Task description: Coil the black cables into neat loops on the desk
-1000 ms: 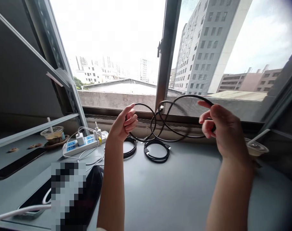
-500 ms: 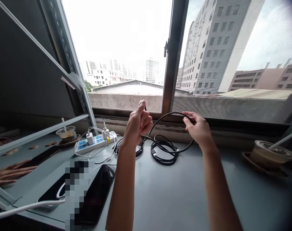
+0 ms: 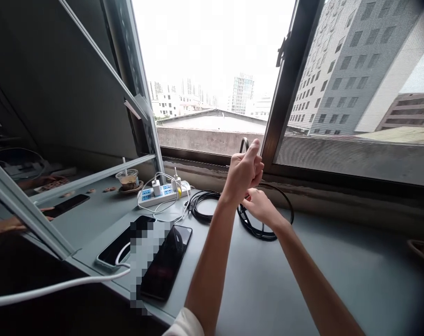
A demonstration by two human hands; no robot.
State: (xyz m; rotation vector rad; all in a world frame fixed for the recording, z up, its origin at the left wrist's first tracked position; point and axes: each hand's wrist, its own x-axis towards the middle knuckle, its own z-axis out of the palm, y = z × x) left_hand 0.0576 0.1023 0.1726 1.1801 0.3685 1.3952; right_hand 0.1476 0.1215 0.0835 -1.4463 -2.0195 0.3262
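Observation:
My left hand (image 3: 246, 170) is raised above the desk in a fist with the thumb on top. It grips a black cable (image 3: 290, 201), and a short bend of it stands up behind the thumb. My right hand (image 3: 262, 205) is just below, its fingertips pinched by the left wrist and partly hidden there. A wide loop of the same cable hangs to the right of both hands. Under my right hand lies a black coiled cable (image 3: 255, 232). Another black coil (image 3: 202, 217) rests on the desk left of it, partly covered by my left forearm.
A white power strip (image 3: 163, 193) with plugged-in chargers and white cords stands by the window. Two dark phones, one (image 3: 168, 266) nearer the hands and one (image 3: 128, 238) farther left, lie on the desk. A drink cup (image 3: 128, 179) sits beyond the metal frame (image 3: 93, 179).
My right hand has moved left and in, from holding the loop wide to beside my left wrist. The view has turned left, so the right-hand cup has left the picture.

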